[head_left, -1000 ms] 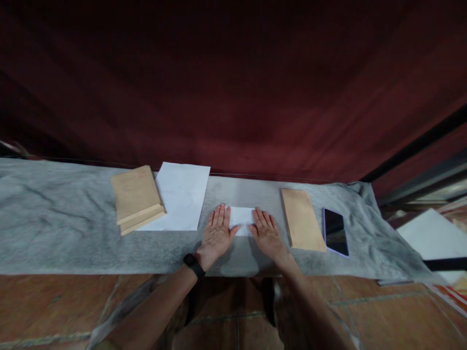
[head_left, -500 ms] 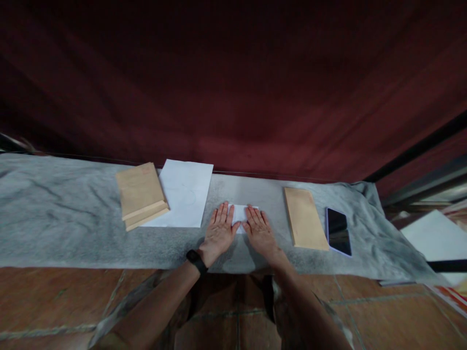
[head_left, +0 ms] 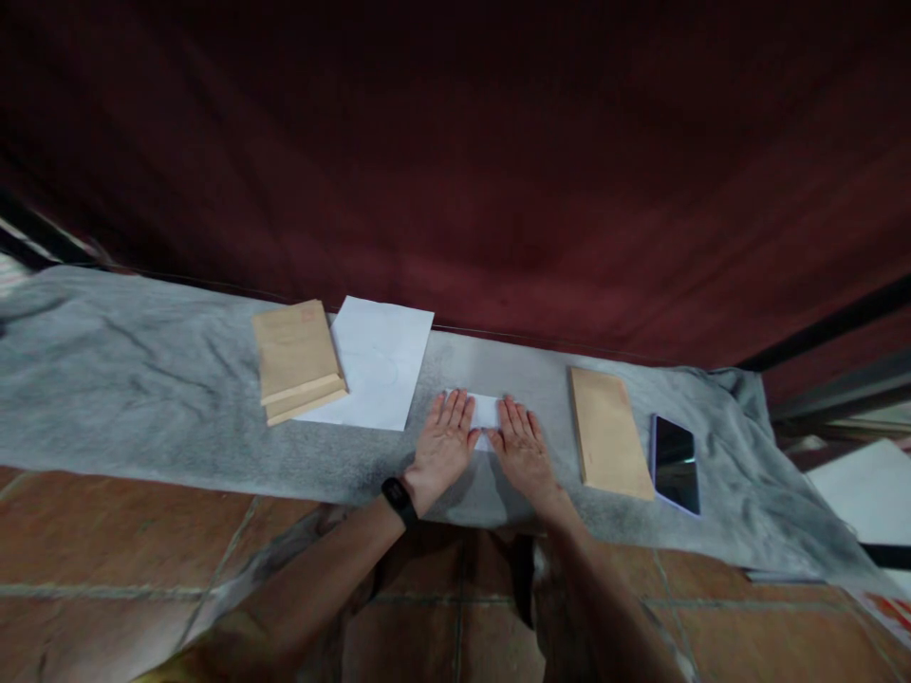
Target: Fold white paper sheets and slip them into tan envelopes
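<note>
Watching through the head camera, I find the only print on the kraft envelopes (head_left: 297, 351) at left to be a faint reddish mark near the top corner, too small for me to read; the white sheet (head_left: 381, 365) partly beneath them carries a pale curved line I cannot make out. The folded white paper (head_left: 486, 414) lies flat on the grey cloth (head_left: 157, 379), between my left hand (head_left: 444, 446) and right hand (head_left: 523, 451). Both palms are down, fingers extended and slightly fanned, pressing its two sides rather than pinching it, thumbs pointing inward just apart. A dark wristband (head_left: 399, 500) circles my left wrist. For room, I have a strip of cloth between my right hand and the kraft stack (head_left: 612, 434), and a narrower one between my left hand and the white sheet. The smartphone (head_left: 676, 465) sits just beyond that stack, its screen dark. The cloth's far edge meets the dark red curtain (head_left: 455, 190); its near edge passes under my wrists, above the tiled floor (head_left: 106, 541).
</note>
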A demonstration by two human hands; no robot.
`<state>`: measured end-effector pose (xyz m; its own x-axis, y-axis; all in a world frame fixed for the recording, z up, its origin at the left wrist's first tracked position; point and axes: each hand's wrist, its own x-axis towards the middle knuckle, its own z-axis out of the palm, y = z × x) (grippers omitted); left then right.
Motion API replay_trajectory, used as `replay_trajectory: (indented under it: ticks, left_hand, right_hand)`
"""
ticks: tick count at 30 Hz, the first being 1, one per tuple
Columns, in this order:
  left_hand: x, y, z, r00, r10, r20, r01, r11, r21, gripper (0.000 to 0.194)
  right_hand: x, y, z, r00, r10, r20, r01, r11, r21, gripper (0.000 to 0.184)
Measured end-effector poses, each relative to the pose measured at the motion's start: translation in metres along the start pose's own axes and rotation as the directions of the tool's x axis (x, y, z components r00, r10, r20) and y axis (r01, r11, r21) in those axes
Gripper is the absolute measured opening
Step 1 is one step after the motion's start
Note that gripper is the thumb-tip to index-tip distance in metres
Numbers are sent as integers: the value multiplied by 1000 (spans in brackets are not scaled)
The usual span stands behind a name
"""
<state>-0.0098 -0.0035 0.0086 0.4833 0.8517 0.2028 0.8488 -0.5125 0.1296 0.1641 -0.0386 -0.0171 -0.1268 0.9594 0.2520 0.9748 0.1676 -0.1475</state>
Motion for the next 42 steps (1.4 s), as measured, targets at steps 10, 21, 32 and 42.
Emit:
replay_trajectory:
  ticks: [10,21,32,42]
  left_hand:
    - [6,22,9,993,114,5,-112,985,-134,56]
    - [7,7,12,999,34,26,-32,997,-65,66]
    - [1,1,11,998,-64,25,63,997,39,75]
    - [0,3,6,992,-120,30,119,991,58,76]
  right_hand:
    - [-2,2,3,1000,-23,14,24,999,-29,55]
    - [-4,2,-4,999,26,40,-24,999,-36,54]
    - [-6,11,-10,998,48,46,-43,994,-98,58]
    - [-7,17,-9,997,73,-8,-73,994,-79,55]
